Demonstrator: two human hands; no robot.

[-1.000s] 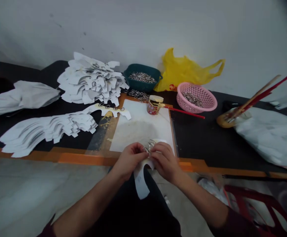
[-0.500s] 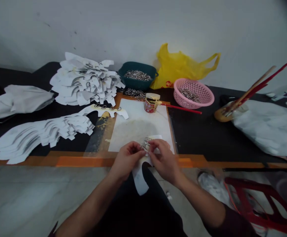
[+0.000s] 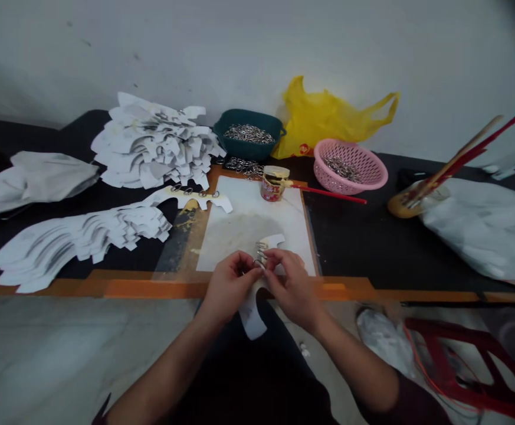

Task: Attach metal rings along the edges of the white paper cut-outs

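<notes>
While the left hand (image 3: 229,284) and right hand (image 3: 291,288) hold a white die-cut paper strip (image 3: 251,316) over the near edge of a white board (image 3: 257,200), closed fingertips (image 3: 271,255) pinch small steel rings (image 3: 261,254). Pinching right beside the rings keeps them steady.

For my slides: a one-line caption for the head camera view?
Left hand and right hand hold a white cutout with metal rings.

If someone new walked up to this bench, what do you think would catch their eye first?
The yellow plastic bag at the back stands out first, beside the pink plastic basket. Next comes the white cut-out pile at back left. In front, the left hand and right hand hold a white cut-out piece.
</notes>
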